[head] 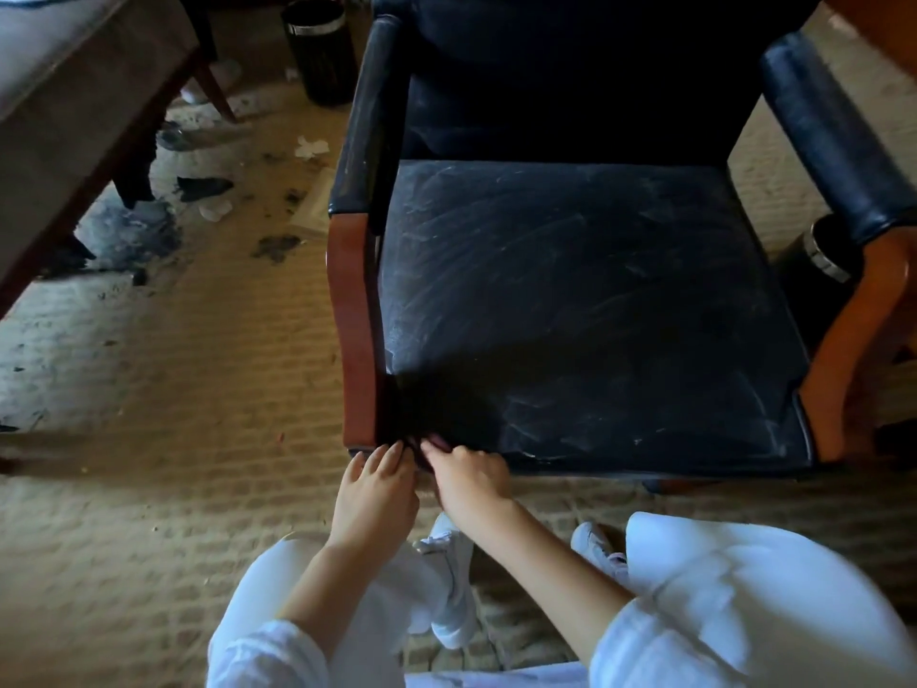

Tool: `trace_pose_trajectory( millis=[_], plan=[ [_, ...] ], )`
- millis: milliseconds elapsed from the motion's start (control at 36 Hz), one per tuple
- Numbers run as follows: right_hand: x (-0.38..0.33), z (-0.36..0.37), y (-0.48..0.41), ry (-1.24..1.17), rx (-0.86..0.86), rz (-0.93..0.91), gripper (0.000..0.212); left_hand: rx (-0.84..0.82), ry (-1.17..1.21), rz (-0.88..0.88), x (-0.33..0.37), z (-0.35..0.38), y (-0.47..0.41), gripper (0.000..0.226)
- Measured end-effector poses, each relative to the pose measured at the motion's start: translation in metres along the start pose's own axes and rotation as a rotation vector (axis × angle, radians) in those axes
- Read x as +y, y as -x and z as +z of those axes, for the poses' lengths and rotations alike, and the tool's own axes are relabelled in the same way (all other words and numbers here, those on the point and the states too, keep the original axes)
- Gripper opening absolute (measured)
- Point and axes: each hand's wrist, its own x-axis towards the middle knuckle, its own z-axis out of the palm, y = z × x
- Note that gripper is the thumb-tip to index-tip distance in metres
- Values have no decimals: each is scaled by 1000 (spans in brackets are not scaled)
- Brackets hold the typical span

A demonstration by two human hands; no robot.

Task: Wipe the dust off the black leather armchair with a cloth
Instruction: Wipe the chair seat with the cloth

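The black leather armchair (585,300) stands before me, its seat streaked with pale dust, with wooden arms and padded armrests. At the seat's front left corner lies a dark cloth (441,414), hard to tell from the shadow there. My left hand (374,489) reaches to that corner with fairly straight fingers touching the cloth's edge beside the wooden arm post (357,340). My right hand (469,476) is right next to it, fingers curled and pinching the cloth's front edge.
A black waste bin (317,47) stands on the carpet behind the chair's left arm, and a second one (828,255) under the right arm. Paper scraps and dark stains litter the carpet (163,389) at left. A wooden furniture piece (74,116) fills the top left. My white-trousered knees and white shoes are below.
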Motion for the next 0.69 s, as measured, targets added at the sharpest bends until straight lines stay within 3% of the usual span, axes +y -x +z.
trace_pose_trajectory(
  millis=[139, 333, 417, 694],
  plan=[
    [52, 1, 15, 52, 44, 53, 57, -21, 9, 19, 8, 5, -7, 68],
    [132, 13, 54, -34, 289, 247, 53, -23, 19, 92, 34, 8, -19, 72],
    [141, 13, 57, 17, 267, 351, 57, -7, 13, 117, 43, 12, -22, 74],
    [109, 29, 47, -152, 117, 90, 69, 30, -9, 76, 53, 16, -28, 72]
  ],
)
